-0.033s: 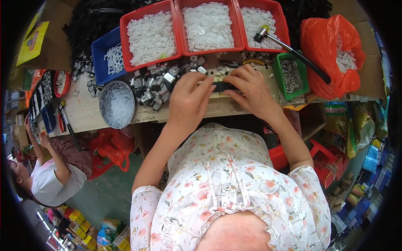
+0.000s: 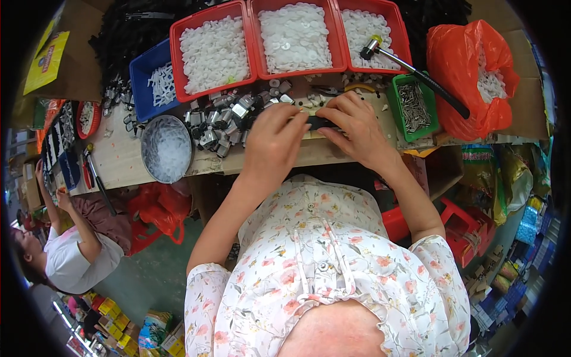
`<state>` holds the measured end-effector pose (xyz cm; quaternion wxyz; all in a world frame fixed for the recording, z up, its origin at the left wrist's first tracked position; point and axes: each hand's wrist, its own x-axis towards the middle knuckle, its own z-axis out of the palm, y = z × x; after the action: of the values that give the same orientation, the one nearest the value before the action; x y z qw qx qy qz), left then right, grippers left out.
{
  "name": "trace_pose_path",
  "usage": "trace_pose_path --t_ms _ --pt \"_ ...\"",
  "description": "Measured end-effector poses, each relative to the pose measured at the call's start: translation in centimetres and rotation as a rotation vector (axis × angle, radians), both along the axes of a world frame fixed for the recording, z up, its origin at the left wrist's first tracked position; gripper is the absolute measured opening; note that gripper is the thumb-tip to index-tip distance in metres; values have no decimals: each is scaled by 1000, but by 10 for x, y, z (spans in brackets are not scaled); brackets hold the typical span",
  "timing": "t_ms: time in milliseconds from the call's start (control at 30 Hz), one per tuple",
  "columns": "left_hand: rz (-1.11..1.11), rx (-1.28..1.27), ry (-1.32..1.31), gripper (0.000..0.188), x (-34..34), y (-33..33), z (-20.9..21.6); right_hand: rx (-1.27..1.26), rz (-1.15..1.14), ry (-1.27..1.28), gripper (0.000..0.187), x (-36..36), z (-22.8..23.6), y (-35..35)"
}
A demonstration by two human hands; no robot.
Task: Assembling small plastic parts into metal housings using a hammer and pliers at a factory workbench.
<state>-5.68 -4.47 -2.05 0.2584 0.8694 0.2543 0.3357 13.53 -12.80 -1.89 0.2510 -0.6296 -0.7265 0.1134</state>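
Between my hands lies a dark, flat strip-like piece (image 2: pixel 320 122) at the work spot on the table. The curled fingers of my left hand (image 2: pixel 275 138) are closed at its left end, hiding what they pinch. My right hand (image 2: pixel 358 130) has thumb and fingers bent round the right end of the strip. Just left of my left hand is a heap of shiny metal and black parts (image 2: pixel 221 119). Behind my fingers lie pliers with a yellow handle (image 2: pixel 360 87).
Three red trays (image 2: pixel 257 71) of white plastic pieces stand behind. A blue bin (image 2: pixel 140 89) and a round metal bowl (image 2: pixel 147 156) are left. Right are a green bin (image 2: pixel 395 95) of metal pins, a hammer (image 2: pixel 437 89) and a red bag (image 2: pixel 452 53). A co-worker (image 2: pixel 83 256) works far left.
My left hand has shifted very slightly, its fingers sitting a little differently at the strip's left end. My right hand looks nearly unmoved.
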Motion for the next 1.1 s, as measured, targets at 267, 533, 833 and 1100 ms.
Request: trace_pose_path --t_ms 267,533,833,1100 --pt "-190 378 133 32 9 -13 -34 116 -51 93 30 46 11 8" --pt "-209 538 188 38 10 -15 -35 -22 -270 -653 20 149 3 39" --pt "-168 642 188 31 11 -14 -41 181 -305 -20 11 64 76 -10" --pt "-188 663 206 31 12 -9 -39 -53 -214 -101 17 6 32 -49"
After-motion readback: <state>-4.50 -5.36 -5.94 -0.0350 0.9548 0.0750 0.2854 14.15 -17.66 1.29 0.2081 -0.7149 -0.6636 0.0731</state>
